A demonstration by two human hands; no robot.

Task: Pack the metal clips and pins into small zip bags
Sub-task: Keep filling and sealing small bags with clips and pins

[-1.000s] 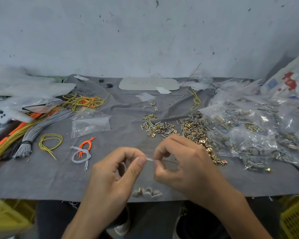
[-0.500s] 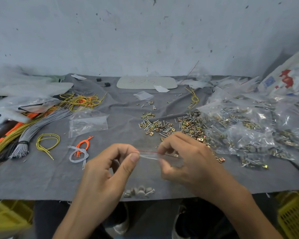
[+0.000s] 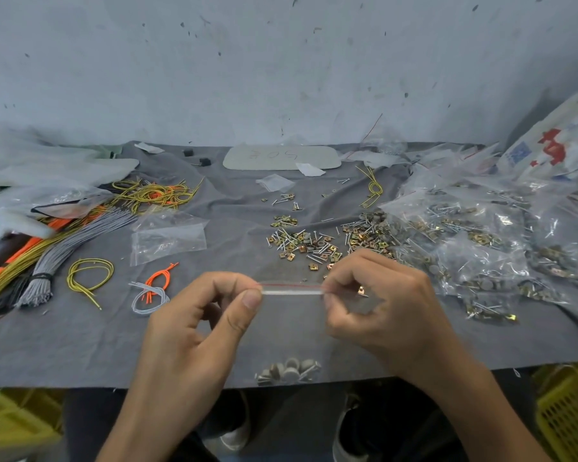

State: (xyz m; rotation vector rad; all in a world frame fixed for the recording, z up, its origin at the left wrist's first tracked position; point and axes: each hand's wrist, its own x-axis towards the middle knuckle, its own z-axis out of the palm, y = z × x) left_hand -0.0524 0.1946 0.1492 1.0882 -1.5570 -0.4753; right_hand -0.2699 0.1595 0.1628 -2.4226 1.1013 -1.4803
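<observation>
A small clear zip bag with a red-lined top hangs between my hands over the table's front edge. Several grey round parts lie at its bottom. My left hand pinches the left end of the zip strip with thumb and forefinger. My right hand pinches the right end. A small brass clip shows beside my right fingers. Beyond my hands, loose brass clips and silver pins lie scattered on the grey cloth.
Filled clear bags pile up at the right. An empty zip bag lies left of centre. Bundles of grey, yellow and orange cords cover the left side. A yellow crate stands below the table at right.
My hands have moved apart along the zip strip, so more of the bag's red-lined top shows between them. The bag hangs lower and wider in view.
</observation>
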